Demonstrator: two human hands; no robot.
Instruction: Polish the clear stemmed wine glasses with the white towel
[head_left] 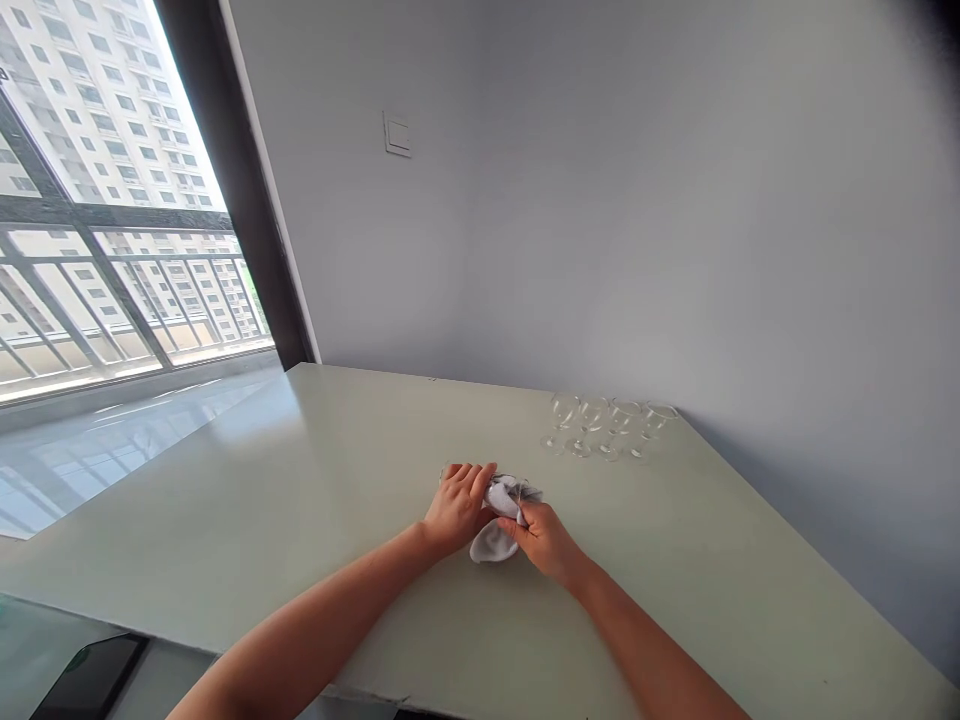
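Note:
Close to the table's front, my two hands meet around a crumpled white cloth. My left hand is closed around a clear glass, most of it hidden by the fingers and the cloth; a thin transparent edge shows beside its knuckles. In my right hand the cloth is pinched between thumb and fingers, bunched against the glass's rim end. A loose fold of it hangs below, between the hands. Beyond my right hand, several clear stemmed glasses stand upright in a row.
The pale table reaches back to grey walls that meet in a corner. A light switch is on the wall. At left is a large window with a railing outside. A dark flat object lies below the table's left edge.

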